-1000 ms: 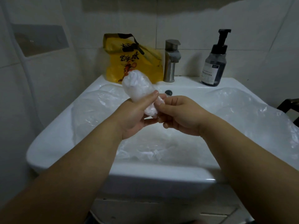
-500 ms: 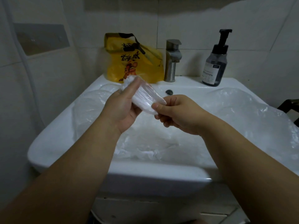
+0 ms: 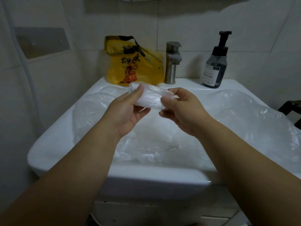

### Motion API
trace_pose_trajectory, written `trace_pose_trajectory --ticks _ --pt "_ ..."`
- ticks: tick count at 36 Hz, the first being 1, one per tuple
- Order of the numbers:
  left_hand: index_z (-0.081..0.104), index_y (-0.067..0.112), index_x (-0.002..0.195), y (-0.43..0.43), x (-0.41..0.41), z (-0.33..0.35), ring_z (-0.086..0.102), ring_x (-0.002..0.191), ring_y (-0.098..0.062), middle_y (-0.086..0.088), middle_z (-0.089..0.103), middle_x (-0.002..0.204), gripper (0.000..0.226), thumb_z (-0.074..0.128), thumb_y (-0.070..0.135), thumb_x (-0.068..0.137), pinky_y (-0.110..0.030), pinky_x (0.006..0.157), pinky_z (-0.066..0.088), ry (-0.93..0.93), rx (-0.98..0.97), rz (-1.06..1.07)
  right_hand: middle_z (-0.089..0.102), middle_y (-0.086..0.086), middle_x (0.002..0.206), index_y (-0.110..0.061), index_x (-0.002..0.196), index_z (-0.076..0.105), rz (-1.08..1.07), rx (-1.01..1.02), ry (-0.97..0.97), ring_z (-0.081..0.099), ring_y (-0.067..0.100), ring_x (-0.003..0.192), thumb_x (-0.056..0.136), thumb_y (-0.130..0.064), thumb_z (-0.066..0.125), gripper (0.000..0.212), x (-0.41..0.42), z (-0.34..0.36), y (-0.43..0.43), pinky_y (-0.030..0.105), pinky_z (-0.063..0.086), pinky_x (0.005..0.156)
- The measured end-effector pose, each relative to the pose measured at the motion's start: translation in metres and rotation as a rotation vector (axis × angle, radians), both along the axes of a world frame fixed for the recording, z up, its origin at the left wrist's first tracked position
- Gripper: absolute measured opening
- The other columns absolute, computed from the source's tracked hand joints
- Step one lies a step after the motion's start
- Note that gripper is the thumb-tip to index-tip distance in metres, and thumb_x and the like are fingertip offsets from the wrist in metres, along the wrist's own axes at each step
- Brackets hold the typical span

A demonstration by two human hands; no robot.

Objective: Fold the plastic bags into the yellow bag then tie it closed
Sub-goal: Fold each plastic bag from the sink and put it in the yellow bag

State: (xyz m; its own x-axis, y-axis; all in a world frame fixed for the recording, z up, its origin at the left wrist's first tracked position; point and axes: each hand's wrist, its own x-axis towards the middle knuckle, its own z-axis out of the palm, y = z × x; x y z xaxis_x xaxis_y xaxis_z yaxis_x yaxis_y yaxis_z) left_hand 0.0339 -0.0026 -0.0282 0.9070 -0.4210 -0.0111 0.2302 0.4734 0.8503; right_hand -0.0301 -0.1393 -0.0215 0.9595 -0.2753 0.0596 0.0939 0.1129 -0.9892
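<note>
In the head view, the left hand (image 3: 128,111) and the right hand (image 3: 180,111) are holding a rolled clear bag (image 3: 150,99) above the sink (image 3: 53,144), each grip pinching one end. The yellow bag (image 3: 130,66) (handles up) is standing at the sink's back edge.

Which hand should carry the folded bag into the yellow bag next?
Probably left. The left hand grips the folded bag at the end lying just before the yellow bag; the right hand pinches the far end, nearer the faucet.

Clear bags (image 3: 252,115) across sink (image 3: 48,152); faucet (image 3: 171,66) behind
</note>
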Motion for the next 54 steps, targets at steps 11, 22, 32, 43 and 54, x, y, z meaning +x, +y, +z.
trace_pose_trajectory --ticks 11,22,32,43,54 --pt "0.05 0.032 0.096 0.0 -0.003 -0.003 0.064 0.088 -0.015 0.004 0.059 0.1 0.023 0.052 0.009 0.097 -0.024 0.069 0.056 -0.38 0.353 0.263 0.052 0.013 0.091 -0.011 0.07 0.049 -0.057 -0.071 -0.022 0.052 0.025 0.069 0.092 0.008 0.046 0.029 -0.001 0.001 -0.01 0.025 0.052 0.057" --pt "0.07 0.032 0.084 0.004 -0.005 -0.008 0.062 0.08 -0.007 0.017 0.063 0.078 0.022 0.067 0.01 0.089 -0.019 0.069 0.056 -0.539 0.518 0.262 0.067 0.011 0.107 -0.006 0.115 0.064 -0.088 -0.302 -0.019 0.068 0.021 0.088 0.084 -0.006 0.069 0.031 -0.005 0.0 -0.019 0.027 0.057 0.078" --pt "0.068 0.032 0.102 0.007 -0.005 -0.012 0.057 0.07 0.01 0.02 0.061 0.081 0.026 0.077 0.021 0.08 -0.001 0.067 0.042 -0.758 0.686 0.353 0.068 -0.001 0.1 -0.01 0.129 0.058 -0.142 -0.619 -0.053 0.063 0.005 0.069 0.088 -0.016 0.067 0.042 -0.002 -0.006 -0.027 0.011 0.052 0.067" --pt "0.056 0.025 0.086 0.008 0.002 -0.016 0.06 0.086 -0.012 -0.002 0.06 0.098 0.01 0.06 0.03 0.094 -0.02 0.078 0.049 -0.722 0.87 0.137 0.066 0.012 0.091 -0.019 0.09 0.061 -0.07 -0.919 0.016 0.064 0.027 0.084 0.095 -0.031 0.055 0.014 -0.006 -0.008 -0.03 0.022 0.046 0.058" --pt "0.064 0.014 0.099 0.007 0.0 -0.002 0.064 0.071 -0.005 0.001 0.069 0.085 0.019 0.073 0.011 0.082 -0.014 0.063 0.051 -0.297 0.356 0.169 0.065 0.0 0.08 -0.019 0.091 0.062 0.05 -0.723 -0.013 0.058 0.006 0.062 0.095 -0.026 0.056 0.011 -0.008 -0.003 -0.026 0.015 0.051 0.057"
